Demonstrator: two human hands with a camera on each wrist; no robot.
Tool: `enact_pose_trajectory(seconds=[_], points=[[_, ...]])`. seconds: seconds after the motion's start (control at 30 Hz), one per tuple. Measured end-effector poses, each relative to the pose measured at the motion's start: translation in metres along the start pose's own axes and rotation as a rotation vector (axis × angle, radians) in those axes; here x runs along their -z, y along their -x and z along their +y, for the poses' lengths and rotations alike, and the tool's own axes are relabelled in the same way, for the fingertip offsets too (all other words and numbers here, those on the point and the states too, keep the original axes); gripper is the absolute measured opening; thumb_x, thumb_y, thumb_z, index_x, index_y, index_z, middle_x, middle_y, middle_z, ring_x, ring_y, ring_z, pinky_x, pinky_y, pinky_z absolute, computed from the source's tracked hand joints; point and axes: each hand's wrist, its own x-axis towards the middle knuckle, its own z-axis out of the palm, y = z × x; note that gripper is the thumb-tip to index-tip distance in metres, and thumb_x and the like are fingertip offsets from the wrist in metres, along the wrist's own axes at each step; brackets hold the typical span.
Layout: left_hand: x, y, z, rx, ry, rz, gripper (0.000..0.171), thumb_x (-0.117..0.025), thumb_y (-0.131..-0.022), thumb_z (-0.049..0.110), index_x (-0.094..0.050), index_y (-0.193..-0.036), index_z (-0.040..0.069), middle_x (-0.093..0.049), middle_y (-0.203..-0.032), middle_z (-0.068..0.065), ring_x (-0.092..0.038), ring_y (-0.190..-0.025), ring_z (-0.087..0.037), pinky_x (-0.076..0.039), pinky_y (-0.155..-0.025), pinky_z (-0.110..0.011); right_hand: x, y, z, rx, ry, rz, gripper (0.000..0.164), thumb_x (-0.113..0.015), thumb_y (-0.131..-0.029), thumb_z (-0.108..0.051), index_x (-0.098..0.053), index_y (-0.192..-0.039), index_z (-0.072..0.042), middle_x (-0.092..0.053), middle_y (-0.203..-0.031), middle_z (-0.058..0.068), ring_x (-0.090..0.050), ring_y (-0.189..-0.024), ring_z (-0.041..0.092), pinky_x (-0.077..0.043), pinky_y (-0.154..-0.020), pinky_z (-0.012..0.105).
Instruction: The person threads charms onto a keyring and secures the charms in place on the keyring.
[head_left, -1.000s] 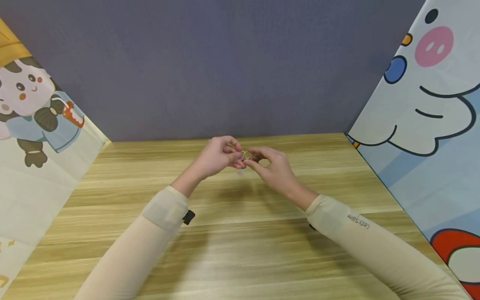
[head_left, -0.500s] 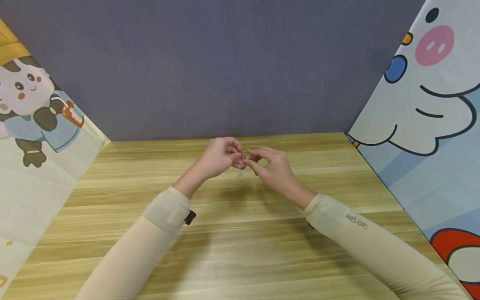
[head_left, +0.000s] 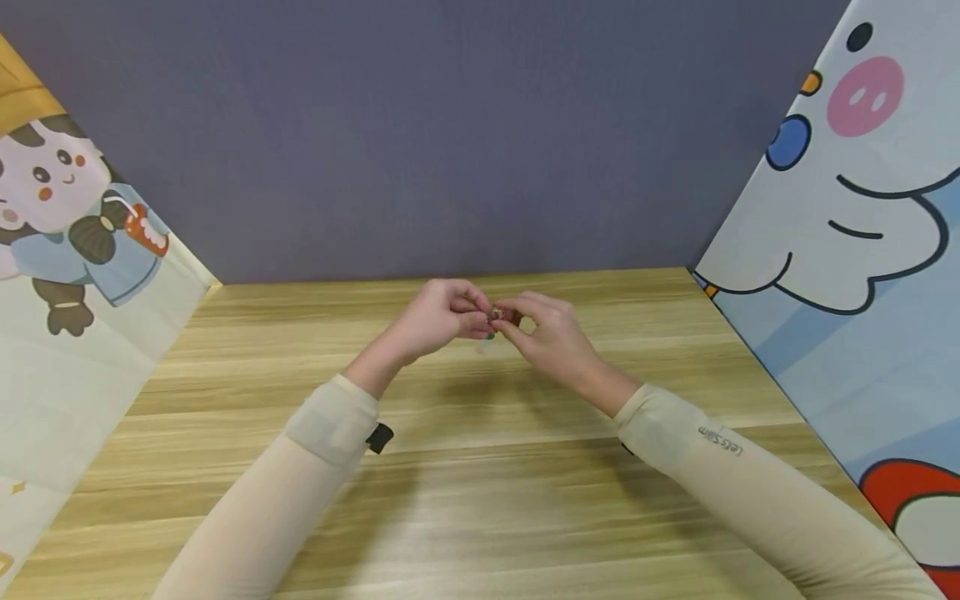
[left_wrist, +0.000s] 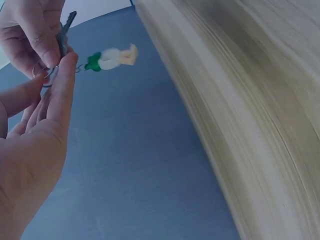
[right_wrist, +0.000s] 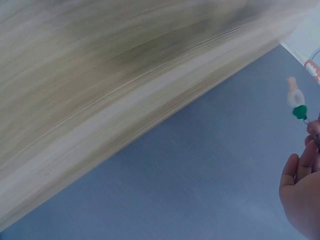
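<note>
Both hands meet over the far middle of the table. My left hand [head_left: 435,315] pinches a thin metal key ring [left_wrist: 39,70] between thumb and fingers. Opposite it, my right hand [head_left: 551,333] pinches a metal key [left_wrist: 66,31] at the ring, its notched blade sticking out past the fingertips in the left wrist view. From the ring a small chain carries a charm [left_wrist: 111,59] with a green, a white and a pale peach part, hanging below the hands. Fingers hide much of the ring and the key's head.
A wood-grain table [head_left: 480,500] lies under both arms. Behind it rises a dark grey-blue panel [head_left: 450,142]. Cartoon-printed panels stand at the left [head_left: 82,358] and right [head_left: 825,242] sides.
The round ring showed between the hands a second ago and is now mostly covered by fingers. My left hand has shifted slightly right, and the fingertips of both hands are closer together.
</note>
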Motion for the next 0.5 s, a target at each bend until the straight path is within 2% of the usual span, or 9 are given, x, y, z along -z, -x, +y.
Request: enact_pose_trajectory(seconds=[0.13,0.27,0.4,0.5], points=[[-0.0012,-0.0004,-0.0004,-0.01,-0.014,-0.029,0.015,-0.062,-0.102,-0.007,-0.066,-0.116,-0.011,-0.074,-0.118,-0.03,-0.077,-0.11,-0.036,-0.064,-0.097,-0.042,0.0013,-0.0013,-0.0002,-0.023,0.008,-0.011,0.018,-0.081,-0.093,-0.005,-0.08,-0.111,-0.001,-0.077,-0.091,0.007,-0.072,-0.083,0.018,-0.059,-0.071,0.033],[-0.0016,-0.0006,-0.0005,0.009,-0.004,-0.031,0.023,-0.058,-0.106,-0.003,-0.059,-0.129,-0.006,-0.073,-0.127,-0.029,-0.075,-0.116,-0.039,-0.065,-0.092,-0.035,0.0025,-0.0025,-0.0002,-0.031,0.006,-0.022,0.015,-0.081,-0.093,-0.004,-0.08,-0.108,-0.002,-0.077,-0.091,0.008,-0.072,-0.081,0.018,-0.059,-0.071,0.031],[-0.0018,-0.0005,-0.0014,0.021,0.014,-0.022,0.027,-0.054,-0.109,0.0,-0.055,-0.135,-0.007,-0.071,-0.13,-0.03,-0.074,-0.119,-0.041,-0.064,-0.095,-0.037,0.003,-0.0031,0.0007,-0.017,0.003,-0.021,0.013,-0.081,-0.093,-0.005,-0.081,-0.106,-0.002,-0.078,-0.091,0.007,-0.071,-0.08,0.017,-0.059,-0.07,0.03],[-0.002,-0.0003,-0.0014,0.005,-0.015,-0.016,0.023,-0.056,-0.108,0.0,-0.061,-0.128,-0.01,-0.073,-0.126,-0.03,-0.076,-0.115,-0.039,-0.064,-0.097,-0.04,0.0035,-0.0032,0.0011,-0.004,-0.001,-0.022,0.014,-0.082,-0.093,-0.005,-0.082,-0.106,-0.002,-0.078,-0.091,0.007,-0.072,-0.08,0.017,-0.059,-0.068,0.029]])
